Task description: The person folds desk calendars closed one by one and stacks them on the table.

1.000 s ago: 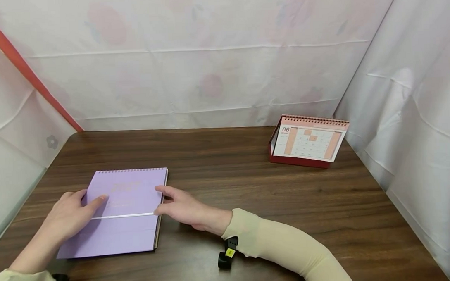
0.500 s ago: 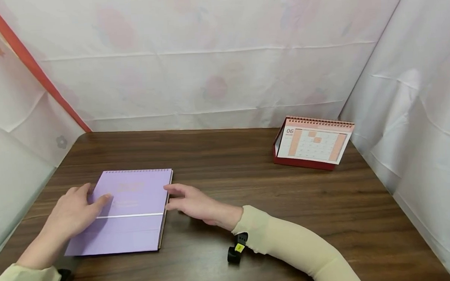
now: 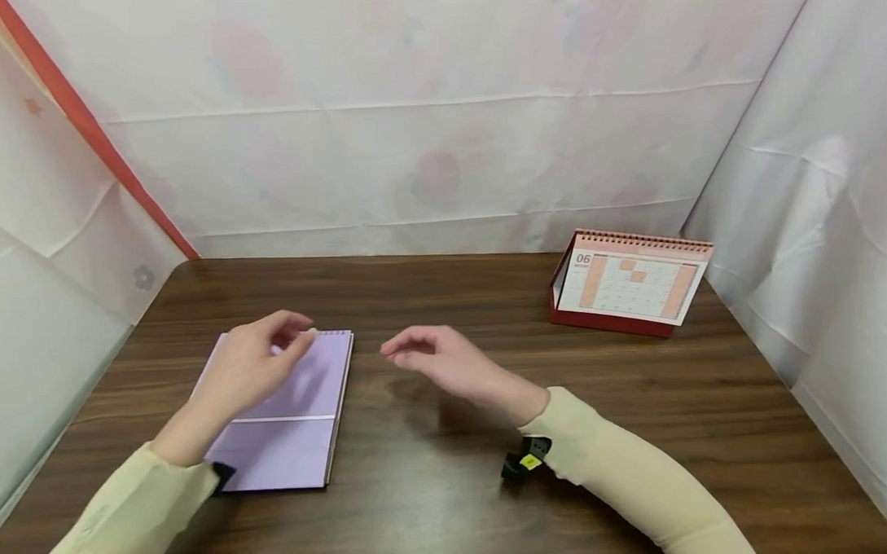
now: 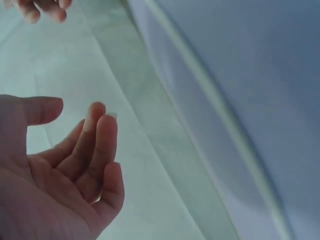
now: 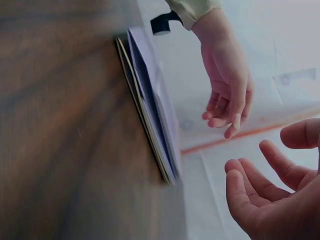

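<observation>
Your purple notebook (image 3: 291,445) is lying closed on the table (image 3: 428,473), left of centre in the head view, its coiled edge facing the top of the frame and a white strip (image 3: 294,418) crossing its cover. Your left hand (image 3: 249,369) is hovering over its upper part, fingers loosely bent, thumb apart, holding nothing. Your right hand (image 3: 450,362) is hanging near the middle of the frame, apart from the notebook's right edge, its fingers also slack and gripping nothing.

As far as these pictures are showing, placing the notebook is looking done: it is resting closed, with neither hand supporting it. Any squaring-up that is remaining is probably slight. The desk calendar (image 3: 627,283) is standing at right in the head view, well apart from both hands.

The right wrist view is showing you what the head view is hiding: the notebook's layered side, with a dark band under the cover; whether that is a gap or a dark sheet, you cannot tell. The left wrist view is revealing your left palm, with no object in it.
</observation>
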{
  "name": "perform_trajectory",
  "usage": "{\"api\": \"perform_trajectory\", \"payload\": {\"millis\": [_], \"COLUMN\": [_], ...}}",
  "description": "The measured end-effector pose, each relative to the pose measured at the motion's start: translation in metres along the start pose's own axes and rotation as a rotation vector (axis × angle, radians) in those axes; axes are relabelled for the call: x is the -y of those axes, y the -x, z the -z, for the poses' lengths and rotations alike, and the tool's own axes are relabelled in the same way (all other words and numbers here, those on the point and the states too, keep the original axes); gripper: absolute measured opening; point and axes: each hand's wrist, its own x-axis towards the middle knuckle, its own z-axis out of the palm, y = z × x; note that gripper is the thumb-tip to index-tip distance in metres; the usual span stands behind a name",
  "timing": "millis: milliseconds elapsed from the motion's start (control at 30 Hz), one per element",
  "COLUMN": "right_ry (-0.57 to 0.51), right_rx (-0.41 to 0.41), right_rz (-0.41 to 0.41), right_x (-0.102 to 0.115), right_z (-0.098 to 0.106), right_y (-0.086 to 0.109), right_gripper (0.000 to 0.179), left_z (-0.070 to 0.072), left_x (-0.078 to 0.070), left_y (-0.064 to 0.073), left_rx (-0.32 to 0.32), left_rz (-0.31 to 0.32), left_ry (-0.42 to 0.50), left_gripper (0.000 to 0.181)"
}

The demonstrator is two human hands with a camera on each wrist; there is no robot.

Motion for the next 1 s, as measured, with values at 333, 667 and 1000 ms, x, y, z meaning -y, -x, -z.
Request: {"api": "perform_trajectory", "payload": {"millis": [333, 667, 1000], "right_ry": [0.279, 0.471, 0.391], "right_rx": [-0.312, -0.754, -1.41], "right_rz": [0.061, 0.037, 0.123], "right_x": [-0.008, -0.014, -0.014], "right_z": [0.096, 0.188, 0.261], "right_y": [0.043, 0.099, 0.152], "right_gripper": [0.019, 0.026, 0.022], "left_z": [-0.056, -0.1, -0.15], "left_x": [-0.07, -0.122, -0.188], "left_y": [-0.046, -0.088, -0.135], "left_rx": [0.159, 0.264, 0.281], "left_rz": [-0.045, -0.052, -0.093], "left_ry": [0.232, 0.373, 0.416], "left_gripper": [0.032, 0.037, 0.058]}}
